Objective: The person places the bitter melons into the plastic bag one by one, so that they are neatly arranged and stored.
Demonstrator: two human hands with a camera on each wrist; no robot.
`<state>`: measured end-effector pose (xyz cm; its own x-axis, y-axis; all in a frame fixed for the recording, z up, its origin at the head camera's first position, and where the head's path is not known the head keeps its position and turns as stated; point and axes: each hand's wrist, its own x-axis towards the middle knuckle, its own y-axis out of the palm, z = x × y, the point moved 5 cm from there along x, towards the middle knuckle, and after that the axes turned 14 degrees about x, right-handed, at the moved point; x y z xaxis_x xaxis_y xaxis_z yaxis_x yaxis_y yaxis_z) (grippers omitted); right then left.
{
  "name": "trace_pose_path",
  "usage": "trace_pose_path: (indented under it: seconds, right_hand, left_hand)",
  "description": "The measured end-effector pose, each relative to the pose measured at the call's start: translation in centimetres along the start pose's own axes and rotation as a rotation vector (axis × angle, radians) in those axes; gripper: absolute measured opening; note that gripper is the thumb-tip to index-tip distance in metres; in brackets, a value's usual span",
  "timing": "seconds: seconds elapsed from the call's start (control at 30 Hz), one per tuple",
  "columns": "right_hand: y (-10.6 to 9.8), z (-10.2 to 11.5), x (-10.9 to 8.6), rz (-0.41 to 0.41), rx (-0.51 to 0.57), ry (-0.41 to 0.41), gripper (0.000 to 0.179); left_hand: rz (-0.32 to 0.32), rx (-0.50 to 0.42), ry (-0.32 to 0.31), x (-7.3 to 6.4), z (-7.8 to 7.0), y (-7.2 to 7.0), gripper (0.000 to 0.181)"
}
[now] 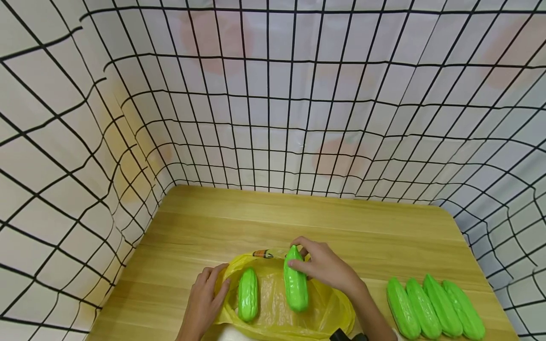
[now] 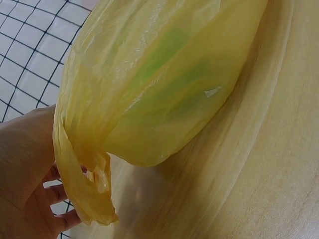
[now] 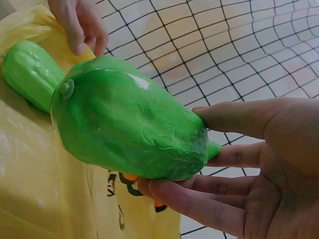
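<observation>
A yellow plastic bag (image 1: 273,293) lies with its mouth spread on the wooden table, one glossy green gourd-like vegetable (image 1: 248,294) inside at its left. My left hand (image 1: 205,296) holds the bag's left rim between thumb and fingers; in the left wrist view, a bag handle (image 2: 89,194) hangs by the fingers. Over the bag's opening, my right hand (image 1: 326,265) grips a second green gourd-like vegetable (image 3: 129,119) near its tapered end, thumb on one side and fingers on the other. Its blunt end points down toward the bag's inside.
Several similar green gourd-like vegetables (image 1: 435,308) lie side by side on the table (image 1: 298,213) to the right. A black wire grid (image 1: 279,99) with pale sheeting behind it encloses the table at the back and both sides. A dark object (image 1: 341,335) shows near the right wrist.
</observation>
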<state>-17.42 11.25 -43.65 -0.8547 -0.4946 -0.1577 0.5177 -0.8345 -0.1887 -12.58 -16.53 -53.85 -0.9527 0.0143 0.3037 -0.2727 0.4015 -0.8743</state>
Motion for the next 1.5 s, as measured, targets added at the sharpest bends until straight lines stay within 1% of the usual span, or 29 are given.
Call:
trace_pose_path:
  seconds: [0.23, 0.4, 0.57, 0.67, 0.8, 0.97, 1.07, 1.2, 1.33, 1.5]
  right_hand:
    - [1.5, -0.4, 0.9, 0.047, 0.030, 0.008, 0.044]
    - [2.4, -0.7, 1.4, 0.075, -0.027, 0.000, 0.042]
    - [3.1, -1.0, 1.9, 0.095, -0.061, 0.008, 0.045]
    - [3.5, -1.1, 2.0, 0.104, -0.076, 0.015, 0.045]
    - [4.1, -1.4, 2.1, 0.112, -0.134, 0.031, 0.042]
    - [5.1, -2.1, 2.3, 0.134, -0.164, 0.052, 0.041]
    - [5.5, -2.6, 2.7, 0.131, -0.193, 0.048, 0.043]
    - [6.2, -3.3, 3.2, 0.122, -0.221, 0.041, 0.047]
    - [6.8, -4.0, 3.7, 0.117, -0.206, 0.029, 0.046]
    - [7.3, -4.6, 4.1, 0.091, -0.192, 0.014, 0.042]
  left_hand:
    - [0.009, -0.007, -0.010, 0.0, 0.0, 0.0, 0.034]
    - [0.020, 0.000, -0.016, 0.0, 0.0, 0.0, 0.034]
    - [0.023, 0.002, -0.016, -0.1, 0.0, 0.1, 0.034]
    - [0.017, 0.001, -0.011, 0.0, 0.0, 0.1, 0.034]
    - [0.014, -0.004, -0.007, -0.1, -0.1, 0.0, 0.034]
    - [0.024, -0.004, -0.011, 0.0, -0.1, 0.0, 0.033]
    - [0.026, -0.003, -0.014, 0.0, -0.1, 0.0, 0.033]
    - [0.012, -0.005, -0.004, 0.1, -0.2, 0.0, 0.033]
    - [-0.006, -0.003, 0.014, 0.1, -0.3, 0.0, 0.033]
    - [-0.009, -0.005, 0.019, 0.1, -0.3, 0.1, 0.034]
